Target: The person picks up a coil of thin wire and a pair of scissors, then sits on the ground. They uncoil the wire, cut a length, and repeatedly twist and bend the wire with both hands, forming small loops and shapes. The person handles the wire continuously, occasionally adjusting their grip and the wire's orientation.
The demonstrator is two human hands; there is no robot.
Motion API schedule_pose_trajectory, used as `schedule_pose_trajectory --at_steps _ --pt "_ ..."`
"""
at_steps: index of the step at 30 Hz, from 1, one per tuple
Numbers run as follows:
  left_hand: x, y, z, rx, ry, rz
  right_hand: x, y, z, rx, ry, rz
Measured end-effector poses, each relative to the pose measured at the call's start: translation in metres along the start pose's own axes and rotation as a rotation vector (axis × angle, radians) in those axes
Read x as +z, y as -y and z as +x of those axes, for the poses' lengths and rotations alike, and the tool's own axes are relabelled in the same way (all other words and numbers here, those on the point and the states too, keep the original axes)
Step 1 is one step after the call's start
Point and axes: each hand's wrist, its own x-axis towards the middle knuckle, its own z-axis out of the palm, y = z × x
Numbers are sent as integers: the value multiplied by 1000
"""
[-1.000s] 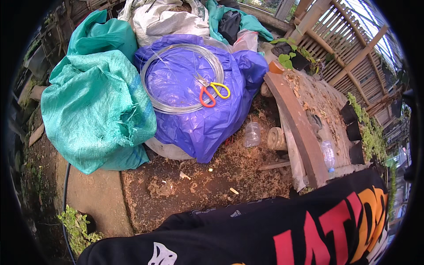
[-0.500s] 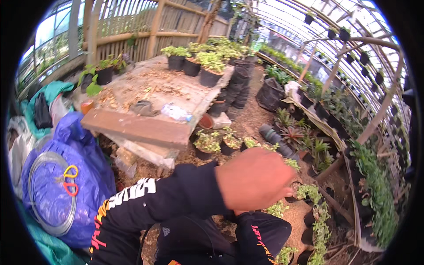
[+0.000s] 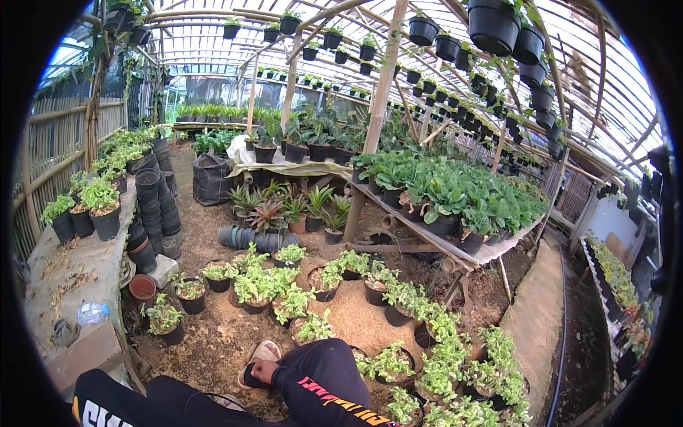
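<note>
My right hand [image 3: 264,371] hangs low in front of my bent knee, close to the sandal [image 3: 265,351] on my foot. Its fingers look curled together; anything inside them is too small to make out. The dark sleeve [image 3: 320,391] with pink and orange print leads to it. At the lower left only my left sleeve [image 3: 107,402] with white print shows, and the left hand is out of sight. Nearest to my legs are leafy plants in black pots, among them a potted plant [image 3: 313,327] just beyond the knee and another potted plant [image 3: 390,364] to its right.
On the left, a worktable [image 3: 53,285] bears potted plants and a clear plastic bottle [image 3: 92,312]. Stacked black pots [image 3: 149,206] stand beside it. A bench of broad-leaved plants [image 3: 448,188] runs across the right, with hanging pots [image 3: 491,28] above. A hose [image 3: 562,341] lies along the right-hand path.
The view has swung right, bringing the benches and hanging pots into sight. My left hand, raised across the middle before, has left the picture. My right hand now shows low by the sandal.
</note>
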Motion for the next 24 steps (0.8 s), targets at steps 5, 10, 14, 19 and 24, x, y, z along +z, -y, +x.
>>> schedule_pose_trajectory --at_steps 5,10,14,19,24 --pt "-23 25 14 48 302 -27 10 -4 -1 -128 -76 -124" --pt "-39 52 31 91 489 -179 20 -10 9 -114 1 -253" --pt "-40 100 28 39 600 -300 12 -6 11 -110 -21 -230" --pt "-5 217 -76 -587 -48 -150 -15 -1 -3 -75 -8 -38" --pt "83 216 -237 -1133 -505 295 -37 -18 30 139 67 419"
